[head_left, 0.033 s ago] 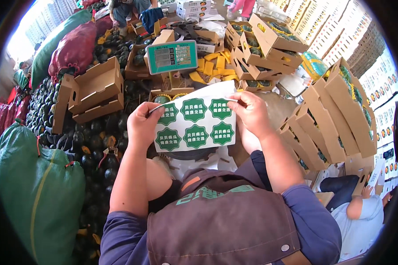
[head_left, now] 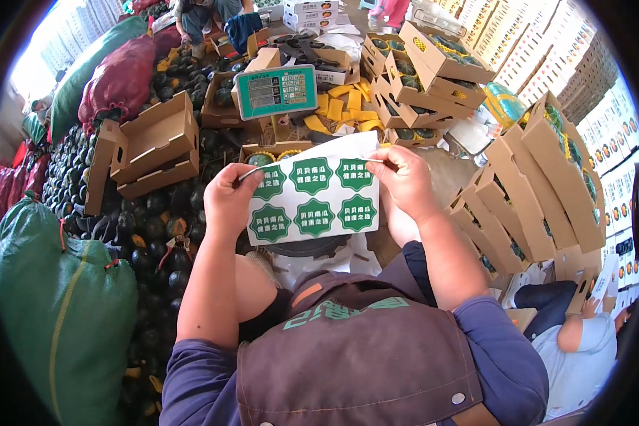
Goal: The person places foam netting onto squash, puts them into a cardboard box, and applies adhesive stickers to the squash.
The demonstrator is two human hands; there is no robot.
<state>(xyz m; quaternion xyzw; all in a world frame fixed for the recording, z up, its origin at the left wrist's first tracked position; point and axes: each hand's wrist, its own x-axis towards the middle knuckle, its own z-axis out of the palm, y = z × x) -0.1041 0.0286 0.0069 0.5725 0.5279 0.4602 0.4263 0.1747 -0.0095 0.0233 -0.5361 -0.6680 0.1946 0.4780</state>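
A white sticker sheet point(head_left: 291, 195) with several green scalloped labels is stretched between my two hands, in front of my lap. My left hand point(head_left: 227, 195) pinches its upper left corner between thumb and fingers. At the upper right corner, my right hand point(head_left: 405, 177) has a pinch grip too, covering part of a label. Another white layer of paper sticks up behind the sheet's top edge. Just beyond it, dark green squashes in yellow foam nets point(head_left: 261, 158) sit in a cardboard box, partly hidden by the sheet.
A green scale display point(head_left: 277, 92) stands ahead. Open cardboard trays point(head_left: 153, 142) lie at left over piled dark squashes point(head_left: 153, 227), beside a bulging green sack point(head_left: 64, 312). Stacked filled boxes point(head_left: 522, 192) rise at right. A person in light blue point(head_left: 575, 355) sits at lower right.
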